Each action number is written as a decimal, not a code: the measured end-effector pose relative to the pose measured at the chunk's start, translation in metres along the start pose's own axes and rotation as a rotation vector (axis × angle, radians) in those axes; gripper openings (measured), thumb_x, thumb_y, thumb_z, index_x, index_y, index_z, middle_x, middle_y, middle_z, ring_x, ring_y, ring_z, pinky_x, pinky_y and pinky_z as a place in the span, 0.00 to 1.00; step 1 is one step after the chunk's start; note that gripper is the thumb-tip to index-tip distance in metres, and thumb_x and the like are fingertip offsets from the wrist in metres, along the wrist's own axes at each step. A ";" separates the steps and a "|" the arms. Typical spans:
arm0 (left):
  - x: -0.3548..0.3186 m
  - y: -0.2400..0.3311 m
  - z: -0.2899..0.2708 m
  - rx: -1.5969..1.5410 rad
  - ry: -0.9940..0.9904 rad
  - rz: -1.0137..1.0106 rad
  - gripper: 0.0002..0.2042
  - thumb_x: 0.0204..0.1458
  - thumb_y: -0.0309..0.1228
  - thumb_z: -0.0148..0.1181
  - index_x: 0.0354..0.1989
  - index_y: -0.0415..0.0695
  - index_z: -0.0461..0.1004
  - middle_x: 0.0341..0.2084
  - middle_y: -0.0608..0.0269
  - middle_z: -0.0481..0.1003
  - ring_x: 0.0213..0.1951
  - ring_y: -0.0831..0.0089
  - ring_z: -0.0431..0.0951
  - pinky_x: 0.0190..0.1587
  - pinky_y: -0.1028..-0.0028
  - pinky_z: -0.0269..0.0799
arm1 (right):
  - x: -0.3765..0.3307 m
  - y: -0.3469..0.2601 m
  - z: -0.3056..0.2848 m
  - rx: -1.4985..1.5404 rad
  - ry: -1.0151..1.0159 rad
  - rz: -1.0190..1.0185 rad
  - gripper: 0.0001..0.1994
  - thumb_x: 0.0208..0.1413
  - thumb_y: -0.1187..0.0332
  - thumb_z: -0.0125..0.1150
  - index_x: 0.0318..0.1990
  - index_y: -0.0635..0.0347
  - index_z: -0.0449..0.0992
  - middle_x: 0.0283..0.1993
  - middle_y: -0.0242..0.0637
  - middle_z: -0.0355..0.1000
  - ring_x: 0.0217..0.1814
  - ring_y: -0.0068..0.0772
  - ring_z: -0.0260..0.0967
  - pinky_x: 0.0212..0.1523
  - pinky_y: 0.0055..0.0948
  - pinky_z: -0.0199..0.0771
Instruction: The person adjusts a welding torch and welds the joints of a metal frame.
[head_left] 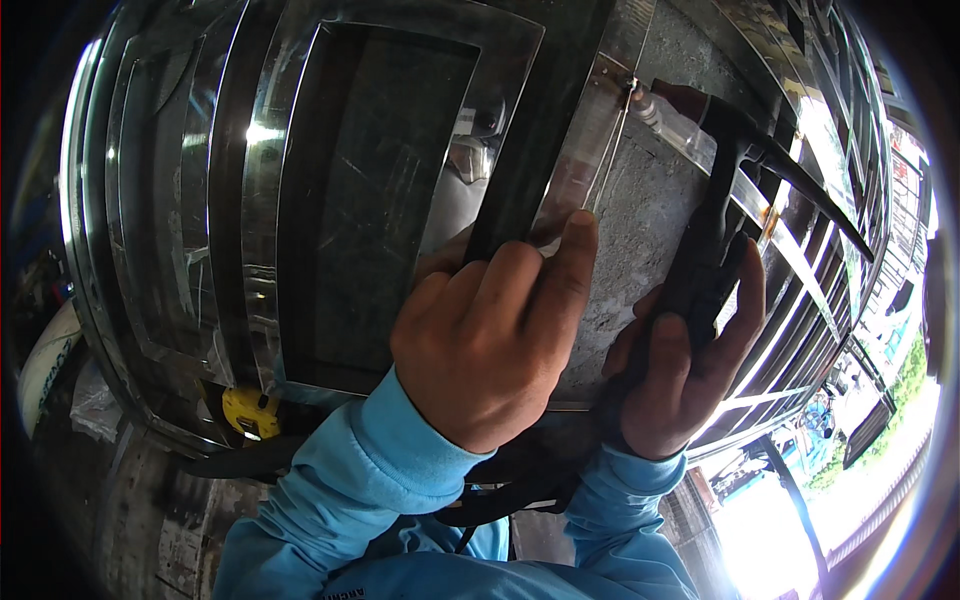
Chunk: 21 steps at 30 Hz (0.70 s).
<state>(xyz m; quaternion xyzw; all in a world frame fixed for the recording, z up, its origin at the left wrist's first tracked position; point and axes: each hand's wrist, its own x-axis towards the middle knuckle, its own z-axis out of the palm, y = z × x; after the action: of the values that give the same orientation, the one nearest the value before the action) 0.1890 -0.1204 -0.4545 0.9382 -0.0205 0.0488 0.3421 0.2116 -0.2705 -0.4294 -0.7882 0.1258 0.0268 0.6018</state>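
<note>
My left hand [490, 345] is closed with its index finger stretched forward, pinching a thin filler rod [606, 158]. The rod's far end meets a corner joint of the shiny metal frame [512, 60]. My right hand [685, 375] is wrapped round the handle of a black TIG welding torch [712, 200]. Its pale nozzle [650, 112] points left at that same joint, close to the rod's tip. A long black back cap [815, 195] slants from the torch head toward the lower right. Under my left hand lies the frame's polished bar; the hand's lower fingers are partly hidden.
A yellow tape measure [251, 412] sits at the frame's near edge, left of my sleeve. Beside it runs a black hose [240, 463]. A rough grey surface [640, 215] shows between the bars. More metal bars [800, 265] stretch along the right, with bright daylight beyond.
</note>
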 end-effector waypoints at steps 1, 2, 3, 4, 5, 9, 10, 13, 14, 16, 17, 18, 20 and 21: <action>0.000 0.000 0.000 0.010 -0.001 0.004 0.31 0.42 0.21 0.69 0.62 0.41 0.78 0.27 0.65 0.70 0.23 0.71 0.75 0.26 0.69 0.71 | 0.000 0.000 0.000 -0.001 -0.002 0.001 0.37 0.62 0.73 0.52 0.78 0.61 0.45 0.30 0.39 0.73 0.18 0.19 0.67 0.18 0.19 0.63; 0.000 -0.001 0.000 0.009 -0.001 0.004 0.31 0.42 0.21 0.69 0.62 0.41 0.78 0.27 0.65 0.70 0.23 0.71 0.75 0.26 0.69 0.71 | 0.000 0.000 0.000 -0.001 -0.002 0.002 0.37 0.62 0.73 0.52 0.78 0.61 0.45 0.30 0.39 0.73 0.18 0.19 0.67 0.18 0.19 0.63; -0.001 -0.001 0.002 0.009 0.010 0.009 0.31 0.42 0.21 0.69 0.62 0.41 0.78 0.27 0.65 0.70 0.23 0.71 0.74 0.26 0.69 0.71 | 0.001 0.000 0.000 0.010 -0.010 0.014 0.38 0.62 0.74 0.51 0.78 0.61 0.45 0.30 0.39 0.74 0.18 0.19 0.67 0.18 0.19 0.63; -0.001 -0.002 0.002 0.010 0.021 0.013 0.31 0.42 0.21 0.69 0.62 0.41 0.78 0.27 0.66 0.70 0.23 0.71 0.74 0.26 0.69 0.71 | 0.001 0.001 0.000 0.023 -0.018 0.027 0.38 0.61 0.74 0.51 0.78 0.61 0.46 0.30 0.39 0.74 0.18 0.19 0.67 0.18 0.19 0.63; -0.001 -0.002 0.003 0.010 0.021 0.013 0.31 0.42 0.21 0.69 0.62 0.41 0.78 0.27 0.66 0.70 0.23 0.71 0.74 0.26 0.69 0.71 | 0.002 0.001 -0.001 0.023 -0.018 0.027 0.38 0.61 0.74 0.51 0.78 0.61 0.46 0.30 0.39 0.74 0.18 0.19 0.67 0.18 0.19 0.63; -0.001 0.000 0.002 0.018 0.013 0.015 0.31 0.43 0.22 0.68 0.62 0.41 0.77 0.27 0.66 0.70 0.23 0.72 0.74 0.25 0.69 0.71 | 0.002 0.002 -0.003 0.039 -0.048 0.024 0.38 0.60 0.75 0.50 0.78 0.62 0.46 0.31 0.40 0.74 0.18 0.19 0.67 0.18 0.19 0.63; -0.001 0.000 0.001 0.015 0.007 0.009 0.31 0.43 0.22 0.69 0.62 0.41 0.77 0.27 0.65 0.70 0.23 0.72 0.74 0.25 0.69 0.71 | 0.002 0.002 -0.003 0.035 -0.051 0.019 0.37 0.60 0.75 0.50 0.78 0.62 0.47 0.32 0.40 0.75 0.18 0.19 0.67 0.18 0.19 0.63; -0.001 -0.001 0.001 0.005 0.003 -0.001 0.32 0.43 0.21 0.68 0.63 0.42 0.77 0.27 0.66 0.69 0.23 0.72 0.74 0.25 0.70 0.70 | 0.001 0.003 -0.003 -0.005 -0.064 0.001 0.37 0.60 0.75 0.50 0.78 0.63 0.47 0.33 0.40 0.75 0.18 0.19 0.67 0.19 0.19 0.64; -0.002 -0.001 0.001 0.006 0.002 -0.001 0.32 0.43 0.21 0.68 0.63 0.42 0.77 0.27 0.66 0.69 0.23 0.72 0.74 0.25 0.70 0.70 | 0.001 0.003 -0.003 -0.004 -0.064 0.001 0.37 0.60 0.75 0.50 0.78 0.63 0.47 0.33 0.40 0.75 0.18 0.19 0.67 0.19 0.19 0.64; -0.002 0.000 0.001 0.016 -0.005 -0.003 0.32 0.42 0.21 0.69 0.63 0.42 0.77 0.27 0.66 0.69 0.23 0.72 0.74 0.25 0.70 0.70 | 0.000 0.003 -0.003 0.012 -0.054 0.003 0.37 0.60 0.76 0.49 0.77 0.63 0.47 0.33 0.40 0.75 0.19 0.19 0.67 0.19 0.19 0.64; -0.001 0.000 0.001 0.016 -0.005 -0.003 0.32 0.42 0.21 0.69 0.63 0.42 0.77 0.27 0.66 0.69 0.23 0.72 0.74 0.25 0.70 0.70 | 0.000 0.002 -0.003 0.012 -0.054 0.003 0.37 0.60 0.76 0.49 0.77 0.63 0.47 0.33 0.40 0.75 0.19 0.19 0.67 0.19 0.19 0.64; -0.001 0.000 0.001 0.015 -0.003 -0.001 0.32 0.42 0.21 0.69 0.63 0.42 0.77 0.27 0.66 0.69 0.23 0.72 0.74 0.25 0.70 0.70 | 0.000 0.003 -0.004 -0.010 -0.060 0.010 0.36 0.60 0.76 0.49 0.77 0.63 0.47 0.33 0.40 0.75 0.19 0.19 0.67 0.19 0.19 0.64; -0.001 -0.001 0.002 0.016 -0.001 0.001 0.32 0.42 0.22 0.69 0.63 0.42 0.77 0.26 0.66 0.69 0.23 0.72 0.74 0.25 0.69 0.70 | 0.000 0.002 -0.004 -0.030 -0.066 0.018 0.36 0.60 0.77 0.48 0.77 0.63 0.48 0.33 0.40 0.74 0.19 0.19 0.67 0.19 0.19 0.64; -0.002 -0.002 0.003 0.015 0.008 0.005 0.32 0.42 0.22 0.69 0.63 0.42 0.77 0.26 0.66 0.69 0.23 0.72 0.74 0.25 0.70 0.70 | 0.000 0.001 -0.003 -0.027 -0.060 0.021 0.36 0.60 0.77 0.48 0.77 0.63 0.48 0.33 0.40 0.74 0.19 0.19 0.68 0.19 0.19 0.64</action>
<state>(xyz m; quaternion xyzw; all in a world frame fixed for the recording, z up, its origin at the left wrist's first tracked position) 0.1874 -0.1209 -0.4576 0.9405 -0.0213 0.0537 0.3349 0.2106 -0.2740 -0.4294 -0.7937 0.1157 0.0586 0.5944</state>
